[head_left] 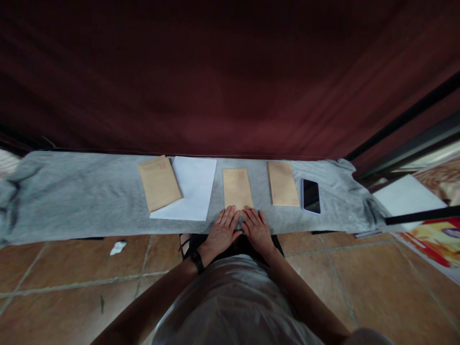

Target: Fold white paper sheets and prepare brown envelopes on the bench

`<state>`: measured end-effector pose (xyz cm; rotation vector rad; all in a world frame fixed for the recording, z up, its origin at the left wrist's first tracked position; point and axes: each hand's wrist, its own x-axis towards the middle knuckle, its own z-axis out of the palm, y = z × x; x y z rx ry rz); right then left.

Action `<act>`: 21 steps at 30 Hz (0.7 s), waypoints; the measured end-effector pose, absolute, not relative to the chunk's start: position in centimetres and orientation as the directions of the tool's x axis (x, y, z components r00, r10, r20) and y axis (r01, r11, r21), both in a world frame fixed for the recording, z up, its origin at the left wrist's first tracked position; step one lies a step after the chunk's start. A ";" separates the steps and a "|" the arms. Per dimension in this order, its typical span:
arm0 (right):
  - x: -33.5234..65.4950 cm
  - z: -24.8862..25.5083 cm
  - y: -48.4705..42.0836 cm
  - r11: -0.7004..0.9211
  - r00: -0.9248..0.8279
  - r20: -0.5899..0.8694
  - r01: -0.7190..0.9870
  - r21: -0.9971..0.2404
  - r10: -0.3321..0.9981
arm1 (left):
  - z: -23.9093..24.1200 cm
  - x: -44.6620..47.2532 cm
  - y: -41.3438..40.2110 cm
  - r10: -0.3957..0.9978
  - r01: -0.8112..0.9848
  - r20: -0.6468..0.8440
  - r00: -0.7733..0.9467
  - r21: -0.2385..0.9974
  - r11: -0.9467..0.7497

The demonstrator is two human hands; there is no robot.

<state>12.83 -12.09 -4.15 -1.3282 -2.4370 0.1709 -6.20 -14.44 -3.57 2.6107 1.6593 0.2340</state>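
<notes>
A brown paper envelope (237, 186) lies flat on the grey cloth in front of me, its long side running away from my body. My left hand (222, 230) rests palm down with outstretched fingers, the tips on the near end of that envelope. Beside it, my right hand (257, 229) also lies flat, its fingers touching the same end near the right corner. Both thumbs point inward, close to each other. Neither hand grips anything. The envelope's near edge is hidden under the fingers.
Left of centre, several brown envelopes (160, 184) overlap white paper sheets (196, 187). A stack of brown envelopes (282, 184) and a phone (311, 196) lie to the right. Grey cloth (89, 191) covers the narrow table. Behind it hangs a dark red curtain (230, 96).
</notes>
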 end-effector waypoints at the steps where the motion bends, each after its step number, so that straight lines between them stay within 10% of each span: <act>1: 12.9 -4.1 -12.1 0.547 -0.490 0.254 0.794 -0.266 0.834 | -3.5 -6.1 -14.4 0.904 0.897 0.108 0.413 0.120 -0.425; 21: 14.4 -4.5 -13.1 0.484 -0.416 0.277 0.835 -0.260 0.866 | -3.8 -4.0 -14.3 0.898 0.890 0.130 0.420 0.134 -0.436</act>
